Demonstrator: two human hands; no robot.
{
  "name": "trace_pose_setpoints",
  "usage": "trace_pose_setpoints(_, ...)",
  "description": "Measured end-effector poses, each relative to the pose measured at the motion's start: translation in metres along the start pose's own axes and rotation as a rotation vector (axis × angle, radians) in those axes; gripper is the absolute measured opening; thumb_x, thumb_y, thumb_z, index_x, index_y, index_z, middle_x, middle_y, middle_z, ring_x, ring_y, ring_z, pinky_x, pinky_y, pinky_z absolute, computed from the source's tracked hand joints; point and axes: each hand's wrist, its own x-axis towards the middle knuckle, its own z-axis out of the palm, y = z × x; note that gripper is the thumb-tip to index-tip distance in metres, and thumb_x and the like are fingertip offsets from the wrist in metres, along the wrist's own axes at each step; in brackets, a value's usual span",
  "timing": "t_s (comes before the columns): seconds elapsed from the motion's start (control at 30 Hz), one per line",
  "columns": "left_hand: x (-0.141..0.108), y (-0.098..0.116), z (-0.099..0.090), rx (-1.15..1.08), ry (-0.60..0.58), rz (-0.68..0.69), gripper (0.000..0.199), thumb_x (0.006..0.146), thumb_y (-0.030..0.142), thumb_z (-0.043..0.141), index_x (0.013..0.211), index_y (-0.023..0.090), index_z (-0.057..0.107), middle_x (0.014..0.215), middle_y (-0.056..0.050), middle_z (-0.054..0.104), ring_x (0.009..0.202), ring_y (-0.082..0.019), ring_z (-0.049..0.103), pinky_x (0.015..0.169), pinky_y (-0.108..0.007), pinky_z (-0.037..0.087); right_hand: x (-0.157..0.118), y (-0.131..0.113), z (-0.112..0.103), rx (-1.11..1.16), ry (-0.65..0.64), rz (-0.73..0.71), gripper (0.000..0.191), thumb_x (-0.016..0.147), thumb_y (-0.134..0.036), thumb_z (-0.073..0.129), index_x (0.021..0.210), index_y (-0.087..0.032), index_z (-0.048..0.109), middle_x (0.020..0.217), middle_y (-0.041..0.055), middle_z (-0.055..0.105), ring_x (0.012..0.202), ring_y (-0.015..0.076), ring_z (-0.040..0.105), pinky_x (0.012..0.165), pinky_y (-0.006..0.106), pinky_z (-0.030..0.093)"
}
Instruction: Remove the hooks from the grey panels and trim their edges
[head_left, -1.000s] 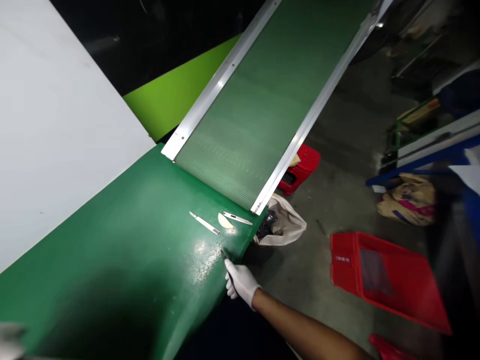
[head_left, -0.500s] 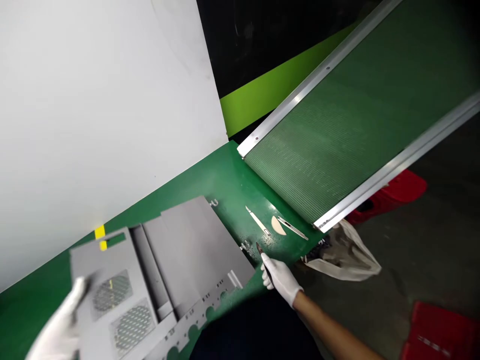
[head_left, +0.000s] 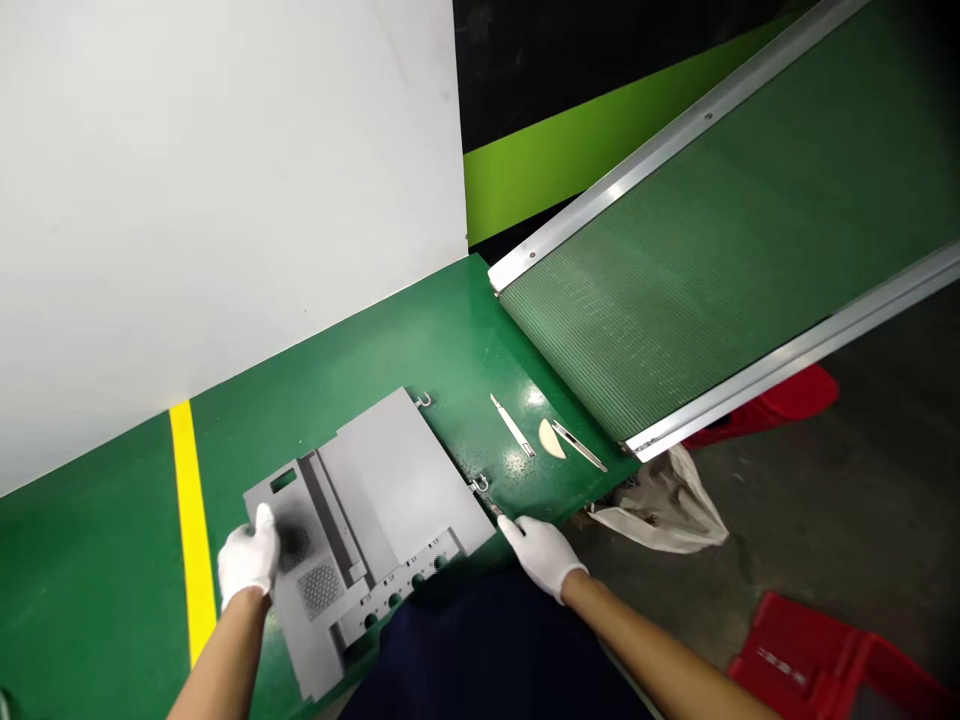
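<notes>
A grey moulded panel point(head_left: 397, 470) lies on the green tabletop, with perforated vents on its left part and cut-outs along its near edge. Two small hooks project from its right edge, a far hook point(head_left: 424, 399) and a near hook point(head_left: 479, 484). My left hand point(head_left: 250, 555), in a white glove, is closed on the panel's left edge, thumb on top. My right hand point(head_left: 541, 552), gloved too, grips a slim dark knife-like tool point(head_left: 493, 508); its tip is by the near hook at the panel's right corner. Most of the tool is hidden in my fingers.
Right of the panel lie a white craft knife point(head_left: 513, 426), a cream half-round piece point(head_left: 551, 439) and another slim cutter point(head_left: 580, 446). A sloping green conveyor point(head_left: 675, 260) meets the table's right end. Below are a pale bag point(head_left: 667, 510) and red plastic items point(head_left: 810, 660).
My left hand has come in from the lower left and closed on the panel's left edge. The panel has shifted right, off the yellow stripe. My right hand's tool has moved left toward the panel.
</notes>
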Motion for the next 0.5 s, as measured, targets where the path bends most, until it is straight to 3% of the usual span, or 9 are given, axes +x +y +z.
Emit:
trace_pose_setpoints(0.1, -0.014, 0.03, 0.01, -0.015, 0.056, 0.183, 0.077, 0.093, 0.065, 0.04, 0.134, 0.004, 0.064, 0.137, -0.026, 0.064, 0.134, -0.041, 0.057, 0.117, -0.051, 0.044, 0.001, -0.013, 0.004, -0.049, -0.015, -0.004, 0.06, 0.102, -0.064, 0.027, 0.085, -0.021, 0.066, 0.099, 0.0162, 0.077, 0.098, 0.0311, 0.072, 0.081, 0.037, 0.044)
trace_pose_setpoints(0.2, -0.031, 0.058, 0.022, -0.03, 0.035, 0.361, 0.071, 0.095, 0.062, 0.04, 0.131, 0.006, 0.065, 0.133, -0.024, 0.066, 0.13, -0.037, 0.06, 0.115, -0.048, 0.045, 0.004, -0.024, 0.007, -0.049, -0.004, 0.007, 0.059, 0.102, -0.062, 0.027, 0.089, -0.02, 0.068, 0.104, 0.0173, 0.076, 0.102, 0.032, 0.072, 0.083, 0.038, 0.046)
trace_pose_setpoints(0.33, -0.047, 0.083, 0.036, -0.038, 0.005, 0.431, 0.065, 0.096, 0.062, 0.043, 0.131, 0.01, 0.063, 0.133, -0.022, 0.066, 0.127, -0.038, 0.061, 0.111, -0.053, 0.047, 0.006, -0.03, 0.005, -0.072, 0.004, 0.021, 0.059, 0.102, -0.062, 0.028, 0.092, -0.02, 0.068, 0.105, 0.0178, 0.076, 0.101, 0.0334, 0.072, 0.084, 0.041, 0.048)
trace_pose_setpoints(0.5, -0.057, 0.103, 0.048, -0.049, 0.041, 0.551, 0.062, 0.096, 0.059, 0.046, 0.133, 0.011, 0.062, 0.142, -0.021, 0.061, 0.136, -0.036, 0.055, 0.119, -0.051, 0.041, 0.006, -0.025, 0.003, -0.081, 0.002, 0.015, 0.063, 0.102, -0.064, 0.025, 0.091, -0.019, 0.068, 0.103, 0.0181, 0.076, 0.101, 0.0349, 0.072, 0.084, 0.043, 0.05)
